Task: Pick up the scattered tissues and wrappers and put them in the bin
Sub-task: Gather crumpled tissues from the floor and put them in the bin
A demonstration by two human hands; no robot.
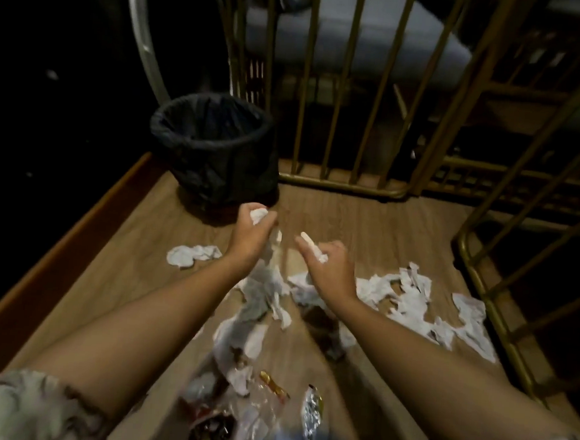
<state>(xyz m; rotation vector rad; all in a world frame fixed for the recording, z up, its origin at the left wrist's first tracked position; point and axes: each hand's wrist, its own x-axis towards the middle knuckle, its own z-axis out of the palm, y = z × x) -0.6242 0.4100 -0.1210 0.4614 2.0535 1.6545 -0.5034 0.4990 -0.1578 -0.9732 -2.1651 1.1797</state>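
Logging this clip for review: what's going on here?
A person is clearing litter from a wooden floor. The left hand grips a crumpled tissue near the black-lined bin; the right hand pinches a small white scrap. Many tissues and wrappers lie scattered on the floor.

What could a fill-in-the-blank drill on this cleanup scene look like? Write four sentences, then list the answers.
1. The left hand grips a crumpled ____.
2. The bin is lined with a ____ bag.
3. The right hand pinches a small ____ scrap.
4. The scattered tissues lie on a ____ floor.

Answers: tissue; black; white; wooden
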